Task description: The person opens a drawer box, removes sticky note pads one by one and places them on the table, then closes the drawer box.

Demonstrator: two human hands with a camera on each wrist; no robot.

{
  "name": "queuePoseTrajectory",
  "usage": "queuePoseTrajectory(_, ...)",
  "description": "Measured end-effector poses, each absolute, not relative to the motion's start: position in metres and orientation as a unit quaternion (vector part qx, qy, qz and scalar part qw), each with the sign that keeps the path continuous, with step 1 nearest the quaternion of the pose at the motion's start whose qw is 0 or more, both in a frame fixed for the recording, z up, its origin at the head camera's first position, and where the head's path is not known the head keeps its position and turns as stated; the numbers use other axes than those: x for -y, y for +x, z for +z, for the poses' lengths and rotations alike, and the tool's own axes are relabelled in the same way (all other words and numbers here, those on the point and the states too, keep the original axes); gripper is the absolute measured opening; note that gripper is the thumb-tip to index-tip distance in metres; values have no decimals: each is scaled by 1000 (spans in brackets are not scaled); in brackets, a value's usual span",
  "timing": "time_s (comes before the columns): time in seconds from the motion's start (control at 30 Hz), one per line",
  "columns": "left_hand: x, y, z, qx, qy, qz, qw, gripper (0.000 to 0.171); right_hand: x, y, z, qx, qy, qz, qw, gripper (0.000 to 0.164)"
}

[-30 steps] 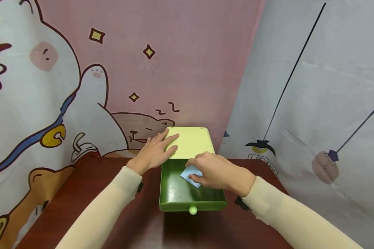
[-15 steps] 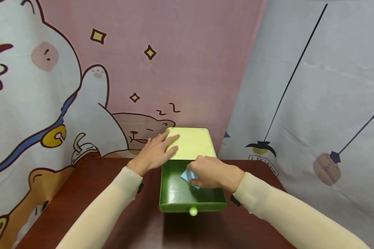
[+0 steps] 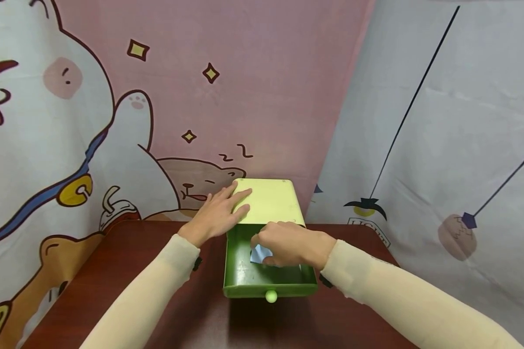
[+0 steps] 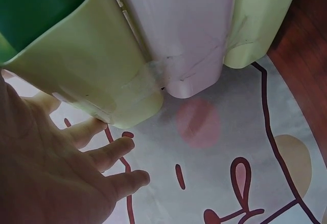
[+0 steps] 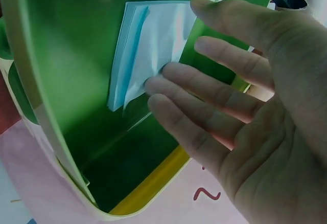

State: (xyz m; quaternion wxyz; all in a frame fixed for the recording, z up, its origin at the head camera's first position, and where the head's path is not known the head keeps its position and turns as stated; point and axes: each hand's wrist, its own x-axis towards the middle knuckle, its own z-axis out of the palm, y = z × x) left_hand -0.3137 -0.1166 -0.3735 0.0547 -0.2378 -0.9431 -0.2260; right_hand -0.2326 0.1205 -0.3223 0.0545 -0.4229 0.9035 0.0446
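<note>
A light blue pad, which looks like sticky notes (image 5: 158,45), lies on the floor of a pulled-out green drawer (image 3: 244,276). My right hand (image 3: 292,242) reaches into the drawer from the right and covers part of the pad. In the right wrist view its fingers are loosely extended, with thumb tip and fingertips along one edge of the pad. My left hand (image 3: 216,213) rests with spread fingers on the left side of the pale yellow cabinet top (image 3: 270,198). The left wrist view shows those fingers (image 4: 127,183) stretched out against the cabinet's edge.
Below the yellow top unit sit a pink section (image 4: 184,29) and another yellow one (image 4: 260,19). The drawer front has a round green knob (image 3: 271,296). The cabinet stands on a dark red-brown table (image 3: 157,300), with a cartoon-printed cloth (image 3: 266,97) hanging behind.
My right hand has shifted slightly left and toward the drawer front, and the blue pad has turned and slid a little with it. My left hand stays in place.
</note>
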Motion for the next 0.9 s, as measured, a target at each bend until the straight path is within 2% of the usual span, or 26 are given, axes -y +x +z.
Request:
queuePoseTrajectory(0.43, 116, -313, -374, 943, -237, -228, 51, 67, -112, -235, -322, -883, -460, 83, 47, 50)
queuePoseTrajectory(0.73, 116, -314, -375, 943, -238, -226, 53, 67, -111, -235, -324, -878, -457, 130, 53, 66)
queuePoseTrajectory(0.9, 116, -313, -374, 944, -236, -224, 51, 67, -110, -237, -327, -875, -461, 141, 49, 69)
